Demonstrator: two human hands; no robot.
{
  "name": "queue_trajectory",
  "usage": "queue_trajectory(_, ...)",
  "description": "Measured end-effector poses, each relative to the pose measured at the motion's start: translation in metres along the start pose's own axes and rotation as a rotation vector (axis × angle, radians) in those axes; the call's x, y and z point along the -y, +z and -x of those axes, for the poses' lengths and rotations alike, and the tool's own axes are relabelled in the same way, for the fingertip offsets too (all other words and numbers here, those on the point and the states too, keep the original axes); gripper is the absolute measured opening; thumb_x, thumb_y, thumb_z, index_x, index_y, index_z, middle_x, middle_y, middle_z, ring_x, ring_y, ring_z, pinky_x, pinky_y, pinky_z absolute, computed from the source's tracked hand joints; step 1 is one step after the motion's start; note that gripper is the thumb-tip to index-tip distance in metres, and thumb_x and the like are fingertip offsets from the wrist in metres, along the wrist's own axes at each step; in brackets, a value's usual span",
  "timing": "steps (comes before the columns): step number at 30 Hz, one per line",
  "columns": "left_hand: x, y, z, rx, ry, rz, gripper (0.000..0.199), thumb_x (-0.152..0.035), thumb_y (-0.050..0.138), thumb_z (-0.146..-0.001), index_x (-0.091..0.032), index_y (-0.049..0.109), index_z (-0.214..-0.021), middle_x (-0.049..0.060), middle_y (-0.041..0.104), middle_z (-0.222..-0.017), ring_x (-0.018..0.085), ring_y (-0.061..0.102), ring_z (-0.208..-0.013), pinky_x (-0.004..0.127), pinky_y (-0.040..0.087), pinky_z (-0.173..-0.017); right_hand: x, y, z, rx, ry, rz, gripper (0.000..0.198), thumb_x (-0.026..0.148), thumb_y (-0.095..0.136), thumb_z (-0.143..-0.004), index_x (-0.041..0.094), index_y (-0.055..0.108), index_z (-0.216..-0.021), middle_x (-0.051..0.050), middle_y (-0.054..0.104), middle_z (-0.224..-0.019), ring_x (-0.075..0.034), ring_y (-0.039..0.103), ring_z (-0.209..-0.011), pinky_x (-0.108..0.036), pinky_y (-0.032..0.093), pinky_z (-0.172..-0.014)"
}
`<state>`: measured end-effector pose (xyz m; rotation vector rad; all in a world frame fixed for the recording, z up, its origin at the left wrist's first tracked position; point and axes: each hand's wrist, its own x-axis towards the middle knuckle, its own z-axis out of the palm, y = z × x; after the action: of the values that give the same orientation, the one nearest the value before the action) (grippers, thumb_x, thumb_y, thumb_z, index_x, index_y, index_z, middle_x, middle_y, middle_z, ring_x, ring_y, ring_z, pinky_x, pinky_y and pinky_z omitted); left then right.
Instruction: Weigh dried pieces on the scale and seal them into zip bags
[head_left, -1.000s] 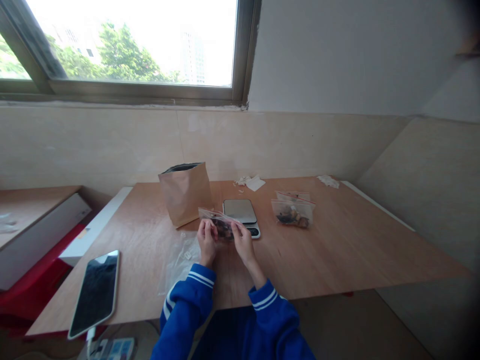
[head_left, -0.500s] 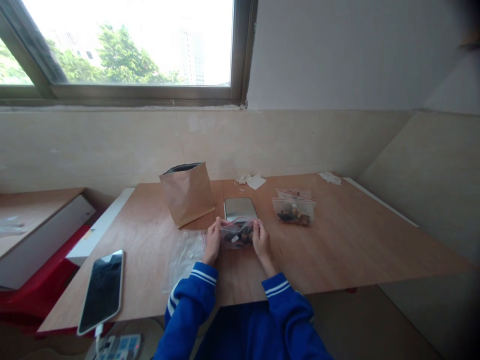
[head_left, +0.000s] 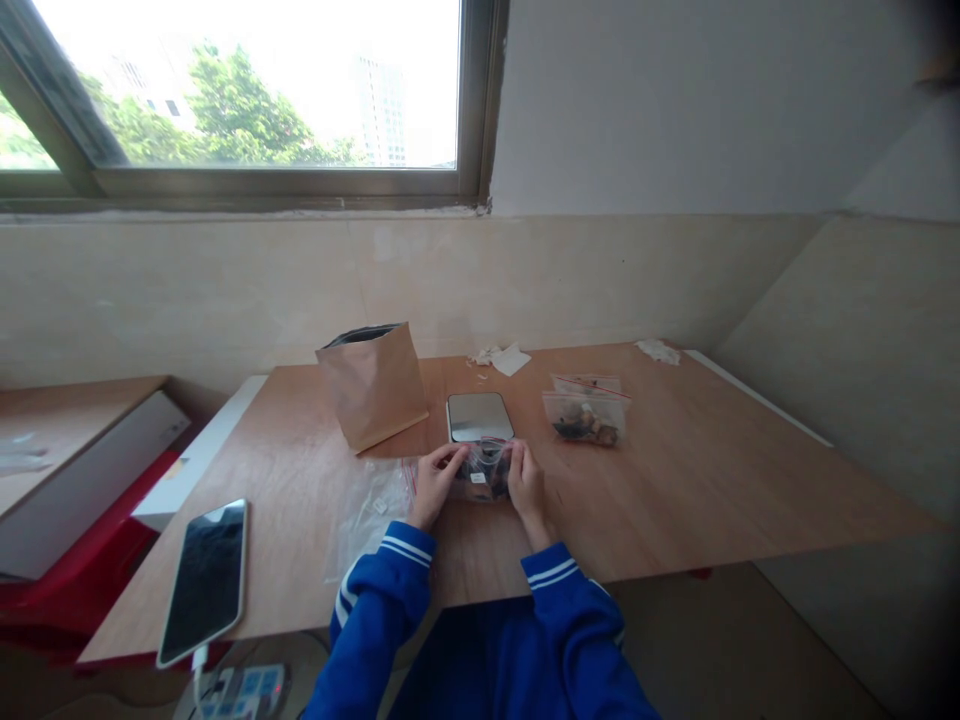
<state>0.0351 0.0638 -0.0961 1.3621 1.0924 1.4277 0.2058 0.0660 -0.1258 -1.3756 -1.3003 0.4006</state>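
Observation:
A small clear zip bag (head_left: pixel 484 482) with dark and brown dried pieces and a white label is held upright near the table's front edge. My left hand (head_left: pixel 437 482) pinches its zip edge around the upper left, fingers reaching inward along the seal. The bag's upper right corner is gripped by my right hand (head_left: pixel 527 483). Just behind the bag lies a flat scale with a silvery top (head_left: pixel 478 416). Flat empty zip bags (head_left: pixel 371 510) lie beside my left wrist. Filled zip bags (head_left: pixel 589 418) with similar pieces stand to the right.
An open brown paper pouch (head_left: pixel 375 390) stands at the back left. A phone (head_left: pixel 204 580) with a white cable lies at the front left corner, above a power strip (head_left: pixel 247 690). Paper scraps (head_left: pixel 510 360) and a crumpled tissue (head_left: pixel 658 351) lie by the wall.
My left hand has slid rightward along the bag's top edge, towards the middle. My right hand has stayed at the right corner.

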Motion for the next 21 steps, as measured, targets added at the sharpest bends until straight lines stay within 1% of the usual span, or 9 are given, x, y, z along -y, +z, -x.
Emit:
queue_trajectory(2,0.002,-0.0024,-0.0008,-0.129,0.011,0.013,0.033,-0.047,0.065,-0.081,-0.016,0.075,-0.085,0.005,0.072,-0.078,0.018,0.062,-0.071,0.026,0.046,-0.064,-0.0007,-0.0006,-0.0008,-0.089,0.042,0.047,0.061,0.066,0.023,-0.093,0.02,0.06,-0.08,-0.009,0.068,-0.071,-0.021,0.064,-0.064,-0.03,0.046,-0.061)
queue_trajectory(3,0.0027,-0.0036,-0.0014,-0.17,0.012,0.019,0.033,-0.048,0.064,-0.081,-0.016,0.075,-0.085,0.005,0.071,-0.075,0.016,0.061,-0.067,0.025,0.045,-0.061,-0.0013,-0.0011,-0.0013,-0.123,0.061,0.07,0.063,0.068,0.022,-0.093,0.019,0.06,-0.079,-0.009,0.067,-0.067,-0.021,0.063,-0.06,-0.03,0.045,-0.058)
queue_trajectory(4,0.0031,-0.0045,-0.0019,-0.185,0.008,0.024,0.034,-0.048,0.064,-0.081,-0.016,0.074,-0.085,0.004,0.071,-0.074,0.015,0.059,-0.064,0.024,0.044,-0.058,-0.002,-0.0017,-0.0018,-0.14,0.072,0.085,0.064,0.069,0.022,-0.092,0.019,0.06,-0.078,-0.009,0.066,-0.065,-0.021,0.062,-0.058,-0.03,0.044,-0.057)
queue_trajectory(6,0.0029,-0.0052,-0.0027,-0.167,-0.007,0.029,0.034,-0.048,0.064,-0.081,-0.016,0.074,-0.085,0.004,0.07,-0.072,0.013,0.055,-0.057,0.022,0.041,-0.053,-0.0034,-0.0034,-0.0028,-0.141,0.076,0.08,0.064,0.068,0.024,-0.092,0.018,0.062,-0.081,-0.01,0.068,-0.069,-0.022,0.063,-0.06,-0.03,0.044,-0.058)
queue_trajectory(10,0.0005,-0.0043,-0.0029,-0.131,-0.066,0.022,0.038,-0.05,0.066,-0.079,-0.014,0.073,-0.087,0.005,0.071,-0.073,0.011,0.052,-0.05,0.022,0.039,-0.048,-0.0054,-0.0067,-0.0051,-0.152,0.1,-0.012,0.056,0.064,0.036,-0.091,0.016,0.065,-0.089,-0.012,0.073,-0.084,-0.023,0.067,-0.073,-0.031,0.048,-0.067)
queue_trajectory(13,-0.0001,-0.0037,-0.0025,-0.145,-0.085,0.025,0.039,-0.051,0.067,-0.077,-0.014,0.073,-0.088,0.005,0.071,-0.074,0.011,0.051,-0.05,0.021,0.039,-0.047,-0.0057,-0.0075,-0.0067,-0.163,0.119,-0.086,0.053,0.064,0.044,-0.088,0.016,0.064,-0.087,-0.012,0.073,-0.084,-0.023,0.067,-0.072,-0.031,0.049,-0.068)
queue_trajectory(16,0.0014,-0.0041,-0.0023,-0.15,-0.084,0.032,0.038,-0.051,0.065,-0.079,-0.014,0.072,-0.087,0.005,0.071,-0.075,0.01,0.05,-0.051,0.021,0.038,-0.048,-0.0043,-0.0076,-0.0076,-0.172,0.117,-0.108,0.051,0.063,0.048,-0.087,0.016,0.065,-0.084,-0.012,0.073,-0.082,-0.022,0.066,-0.071,-0.031,0.049,-0.067)
queue_trajectory(21,0.0065,-0.0056,-0.003,-0.142,-0.086,0.042,0.037,-0.05,0.064,-0.08,-0.014,0.071,-0.086,0.005,0.07,-0.076,0.01,0.05,-0.053,0.02,0.038,-0.049,-0.002,-0.0083,-0.0077,-0.207,0.114,-0.127,0.049,0.06,0.051,-0.086,0.014,0.066,-0.09,-0.012,0.072,-0.084,-0.023,0.066,-0.075,-0.032,0.05,-0.069)
